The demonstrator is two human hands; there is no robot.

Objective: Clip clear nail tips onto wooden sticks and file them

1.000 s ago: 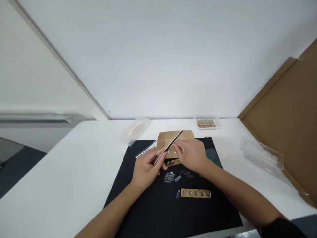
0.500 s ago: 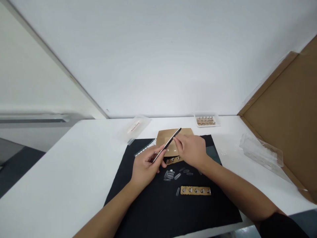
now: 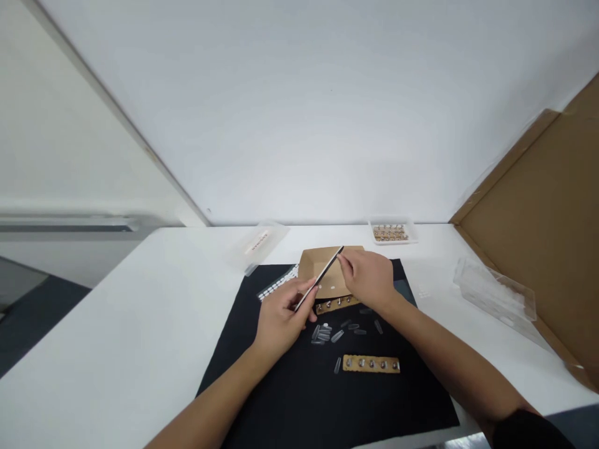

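A slim nail file [image 3: 322, 274], pale on its face and dark along its edge, slants up and to the right between my hands. My left hand [image 3: 286, 312] is closed around its lower end, thumb and fingers pressing on it. My right hand [image 3: 372, 277] is curled, its thumb and fingertips pinched at the upper end; anything else inside that grip is hidden. Below them on the black mat [image 3: 290, 399] lies a cluster of clear nail tips [image 3: 322, 333]. A brown strip [image 3: 372, 363] with several metal nail stands lies nearer me; another such strip [image 3: 339, 304] is partly behind my hands.
A brown card tray [image 3: 311, 259] sits behind my hands, beside a sheet of white adhesive tabs [image 3: 281, 282]. Toward the wall are a clear lid [image 3: 262, 244] and a box of stands [image 3: 390, 232]. A clear plastic case [image 3: 496, 290] lies right, near a cardboard panel [image 3: 538, 218].
The nail file has tilted a little and shows less of its dark side. My right fingertips have shifted closer to its upper end. The whole view has moved slightly.
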